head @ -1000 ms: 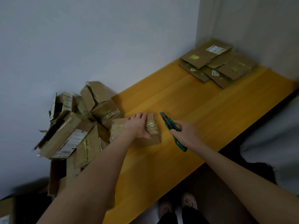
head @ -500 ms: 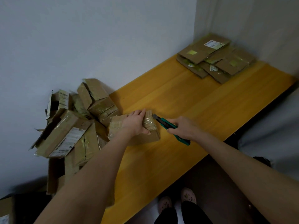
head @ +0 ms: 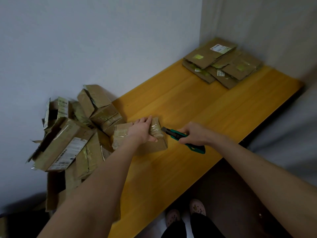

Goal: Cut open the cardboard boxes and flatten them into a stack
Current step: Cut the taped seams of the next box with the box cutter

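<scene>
One long yellow table (head: 197,109), smooth with a faint wood grain, carried everything you were working on. At its left end, against the wall, a heap of boxes (head: 65,143) was still standing in three dimensions: crumpled brown cardboard, torn flaps hanging open, glossy tape bands and white shipping labels. That heap was the bulk of what remained, so I'd judge you were somewhere in the middle of the job, not near the end. At the far right corner lay the stack (head: 211,55) you had built, several flattened pieces overlapping loosely rather than squared up, thin and flat, with green tape patches and a label on top.

Near the middle, just beside the heap, sat the box (head: 154,146) in hand: small, squat, uncut as far as I could see, wrapped in shiny clear tape. Your left hand (head: 142,130) pressed down flat on its top, fingers straight, thumb on the near side. Your right hand (head: 193,134) was curled firmly round the green-and-black utility knife (head: 171,133), its tip just beside the box's right end; I couldn't tell whether it was touching.
</scene>
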Action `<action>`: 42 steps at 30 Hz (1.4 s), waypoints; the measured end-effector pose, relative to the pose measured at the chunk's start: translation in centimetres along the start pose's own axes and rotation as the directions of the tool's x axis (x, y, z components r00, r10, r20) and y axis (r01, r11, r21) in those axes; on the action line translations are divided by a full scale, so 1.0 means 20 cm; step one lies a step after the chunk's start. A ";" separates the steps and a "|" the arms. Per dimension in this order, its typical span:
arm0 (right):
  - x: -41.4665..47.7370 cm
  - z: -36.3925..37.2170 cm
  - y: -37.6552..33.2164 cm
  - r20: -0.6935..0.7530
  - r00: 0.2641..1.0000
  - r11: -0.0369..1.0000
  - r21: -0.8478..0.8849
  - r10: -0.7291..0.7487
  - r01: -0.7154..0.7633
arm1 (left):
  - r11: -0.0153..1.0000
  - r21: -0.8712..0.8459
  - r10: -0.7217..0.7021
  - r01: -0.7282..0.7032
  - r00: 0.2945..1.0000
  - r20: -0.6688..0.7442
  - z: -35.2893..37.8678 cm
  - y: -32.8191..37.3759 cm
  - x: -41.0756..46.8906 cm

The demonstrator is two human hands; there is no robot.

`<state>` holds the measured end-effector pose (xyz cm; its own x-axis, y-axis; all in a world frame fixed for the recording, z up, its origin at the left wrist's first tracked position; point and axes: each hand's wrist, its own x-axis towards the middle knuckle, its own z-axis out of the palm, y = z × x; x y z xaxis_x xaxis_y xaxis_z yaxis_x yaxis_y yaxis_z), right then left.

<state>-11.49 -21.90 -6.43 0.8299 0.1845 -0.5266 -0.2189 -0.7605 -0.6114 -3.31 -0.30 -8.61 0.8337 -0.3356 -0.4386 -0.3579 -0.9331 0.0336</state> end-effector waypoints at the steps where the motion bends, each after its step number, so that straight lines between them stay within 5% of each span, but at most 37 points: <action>1: 0.00 -0.01 0.00 0.007 1.000 1.000 0.004 0.003 -0.003 | 1.000 0.000 -0.001 0.001 1.000 -0.002 0.00 0.00 0.00; 6: -0.02 0.03 0.04 -0.046 0.996 0.969 0.237 0.077 -0.064 | 0.999 -0.010 -0.037 0.037 0.999 -0.027 0.00 0.01 0.00; 9: 0.02 0.11 0.03 -0.211 0.943 0.838 0.535 0.259 -0.110 | 0.980 -0.076 -0.191 0.183 0.975 -0.115 -0.03 0.03 -0.02; 11: 0.08 0.15 0.02 -0.268 0.905 0.810 0.573 0.329 -0.125 | 0.929 -0.217 -0.328 0.299 0.938 -0.113 -0.07 0.03 -0.01; 16: 0.29 0.25 0.02 -0.196 0.922 0.896 0.368 0.335 -0.247 | 0.808 -0.394 -0.476 0.438 0.879 0.001 -0.08 -0.06 -0.02; 21: 0.49 0.32 0.07 -0.230 0.895 0.922 0.152 0.382 -0.355 | 0.765 -0.584 -0.279 0.270 0.957 0.077 0.12 -0.21 -0.10; 24: 0.55 0.33 0.09 -0.228 0.901 0.929 0.061 0.369 -0.365 | 0.759 -0.592 -0.297 0.273 0.953 0.059 0.20 -0.24 -0.15; 28: 0.49 0.32 -0.02 -0.304 0.931 0.978 0.013 0.204 -0.210 | 0.830 -0.499 -0.296 0.249 0.955 -0.014 0.22 -0.20 -0.18; 31: 0.41 0.34 -0.21 -0.178 0.979 0.989 0.122 0.102 -0.081 | 0.874 -0.412 -0.281 0.258 0.960 0.004 0.22 -0.16 -0.19; 33: 0.37 0.38 -0.28 -0.085 0.991 0.994 0.043 0.108 -0.104 | 0.884 -0.381 -0.285 0.271 0.958 0.021 0.20 -0.14 -0.20; 36: 0.35 0.41 -0.34 -0.026 0.981 0.971 0.152 0.190 -0.184 | 0.910 -0.293 -0.312 0.293 0.950 -0.019 0.17 -0.13 -0.21; 42: 0.35 0.43 -0.39 -0.113 0.972 0.977 0.069 0.206 -0.200 | 0.922 -0.110 -0.381 0.372 0.922 -0.068 0.12 -0.05 -0.20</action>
<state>-8.35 -9.28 -10.53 0.8193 -0.0478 -0.5713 -0.4147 -0.7375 -0.5330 -7.33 2.24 -9.07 0.9338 0.0370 -0.3560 0.0269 -0.9991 -0.0332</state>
